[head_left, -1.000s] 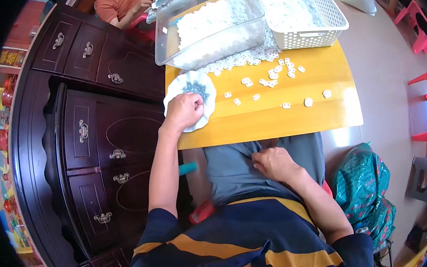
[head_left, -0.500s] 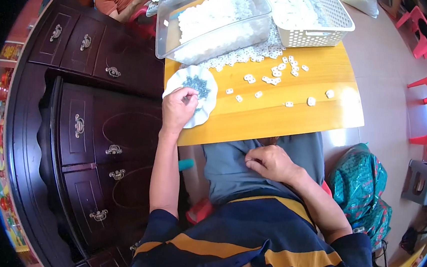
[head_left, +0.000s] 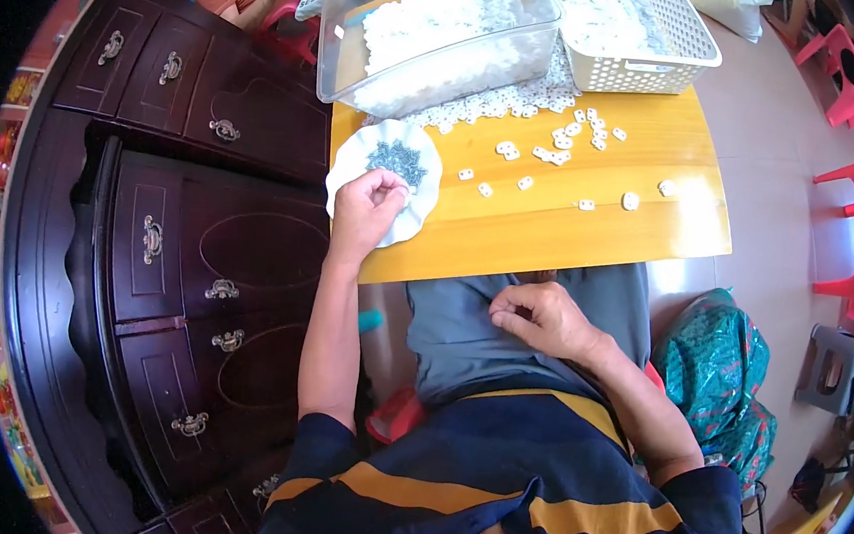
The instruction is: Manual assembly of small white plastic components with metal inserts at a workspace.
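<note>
My left hand (head_left: pixel 368 212) is over a white plate (head_left: pixel 418 223) with a wavy rim, at the table's left front corner. Its thumb and fingertips are pinched together beside a pile of small dark grey-green pieces (head_left: pixel 395 160). What the pinch holds is too small to make out. My right hand (head_left: pixel 543 318) rests in front of my grey trousers, below the table's front edge. Its fingers are curled against the thumb, and anything in them is hidden. Small white two-holed pieces (head_left: pixel 558 158) lie scattered on the wooden table (head_left: pixel 469 240).
A clear plastic bin (head_left: pixel 443 62) and a cream perforated basket (head_left: pixel 643 76), both full of white pieces, stand at the back. Dark wooden drawers (head_left: pixel 258 244) border the left side. A green bag (head_left: pixel 716 360) sits at right. Another person's arm (head_left: pixel 267 3) shows at the far left.
The view has shifted slightly. My left hand stays over the plate, its fingers still pinched. My right hand has barely moved.
</note>
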A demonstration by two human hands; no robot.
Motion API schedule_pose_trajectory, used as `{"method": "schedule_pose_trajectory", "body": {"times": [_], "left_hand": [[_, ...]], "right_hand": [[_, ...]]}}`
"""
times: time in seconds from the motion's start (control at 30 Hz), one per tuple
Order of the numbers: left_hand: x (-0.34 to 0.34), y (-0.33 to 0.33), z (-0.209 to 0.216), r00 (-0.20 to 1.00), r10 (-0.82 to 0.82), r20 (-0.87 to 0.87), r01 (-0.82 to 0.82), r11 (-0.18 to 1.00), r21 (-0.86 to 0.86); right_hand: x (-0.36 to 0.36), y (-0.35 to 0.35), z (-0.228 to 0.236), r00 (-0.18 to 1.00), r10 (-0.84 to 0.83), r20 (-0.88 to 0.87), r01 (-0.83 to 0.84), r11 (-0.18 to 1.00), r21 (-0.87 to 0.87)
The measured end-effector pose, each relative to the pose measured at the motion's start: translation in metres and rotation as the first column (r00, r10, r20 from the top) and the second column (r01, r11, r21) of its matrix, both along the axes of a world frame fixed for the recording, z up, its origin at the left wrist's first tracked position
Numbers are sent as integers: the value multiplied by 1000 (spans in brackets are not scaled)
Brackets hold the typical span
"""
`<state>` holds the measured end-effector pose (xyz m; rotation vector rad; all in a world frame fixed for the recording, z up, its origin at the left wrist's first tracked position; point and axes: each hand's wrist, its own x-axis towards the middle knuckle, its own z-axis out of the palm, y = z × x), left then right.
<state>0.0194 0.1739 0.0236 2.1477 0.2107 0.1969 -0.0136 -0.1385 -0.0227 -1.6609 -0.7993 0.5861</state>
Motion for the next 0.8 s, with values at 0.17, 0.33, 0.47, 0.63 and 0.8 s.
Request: {"method": "schedule_pose_trajectory", "body": {"times": [0.17,0.33,0.47,0.63,0.8], "left_hand": [[-13,-23,23,983,-157,-97,98,891,-443],[-29,-72,32,953,-303,-7,261,832,-490],[-35,-93,24,938,-347,24,321,838,-442],[-33,-103,17,935,-340,95,350,853,-386],[-31,-101,23,928,-367,64,371,895,-247]], "right_hand": [[-2,13,0,792,38,-609,188,934,303],[14,18,21,621,42,-783,298,911,285],[15,20,27,549,75,-832,360,878,316],[15,17,18,579,60,-813,407,843,352],[23,11,22,710,-99,-697,383,885,264]]}}
